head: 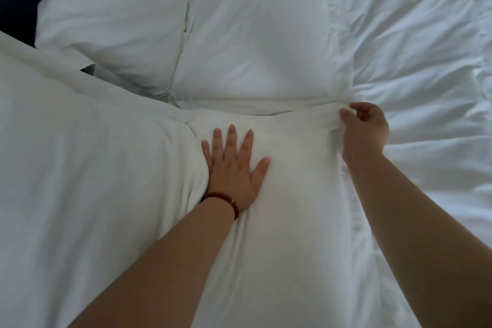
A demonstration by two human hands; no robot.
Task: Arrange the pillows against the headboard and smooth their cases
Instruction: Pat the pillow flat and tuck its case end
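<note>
A: Item one, near pillow, centre of frame, lying flat on the bed. Left hand spread flat on it, palm down, fingers apart, gripping nothing; a bead bracelet on the wrist. Right hand at the pillow's upper right corner, fingertips pinched on the case fabric.

B: Items two and three?

A: Left pillow, upper left of frame; middle pillow, upper centre, touching it side by side. Whether they rest against a headboard cannot be told; the top edge shows only a dark strip.

B: Risks, near pillow?

A: Judged likely: a pull on the pinched corner with the left palm pressing could drag the case askew and gather folds under the palm instead of clearing them. The pinch holds little cloth, so it could slip free.

B: Others?

A: Duvet, lower left, bunched against the pillow's left edge; sliding the pillow up may carry it along. Pushing it hard into the middle pillow could shove that pair out of line.
</note>
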